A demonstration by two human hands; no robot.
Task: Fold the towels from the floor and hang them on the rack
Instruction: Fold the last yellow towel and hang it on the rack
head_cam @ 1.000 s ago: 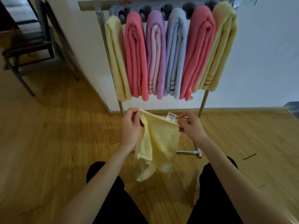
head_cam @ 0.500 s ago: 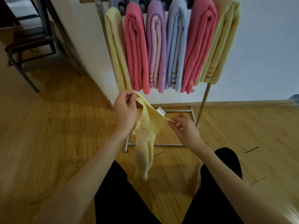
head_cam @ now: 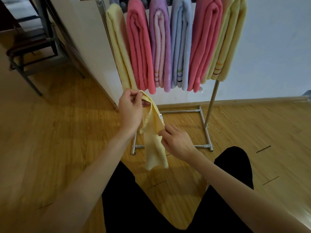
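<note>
A small pale yellow towel (head_cam: 154, 132) with a white label hangs in front of me, narrow and slack. My left hand (head_cam: 130, 108) pinches its top corner, raised near the bottom of the hung towels. Lower and to the right, my right hand (head_cam: 176, 142) pinches the towel's edge just below the label. Behind stands a metal rack (head_cam: 211, 106) with several folded towels side by side: a yellow towel (head_cam: 117, 46), a coral one (head_cam: 139, 47), a purple one (head_cam: 159, 44), a blue one (head_cam: 181, 44), another coral one (head_cam: 205, 42) and a yellow one (head_cam: 230, 41).
The rack's base frame (head_cam: 171, 146) rests on the wooden floor (head_cam: 58, 132) against a white wall (head_cam: 276, 47). A dark metal chair frame (head_cam: 32, 52) stands at the far left. My black-clad legs (head_cam: 151, 207) fill the bottom of the view.
The towel went from stretched wide between both hands to hanging narrow. My left hand rose toward the rack; my right hand dropped lower along the edge.
</note>
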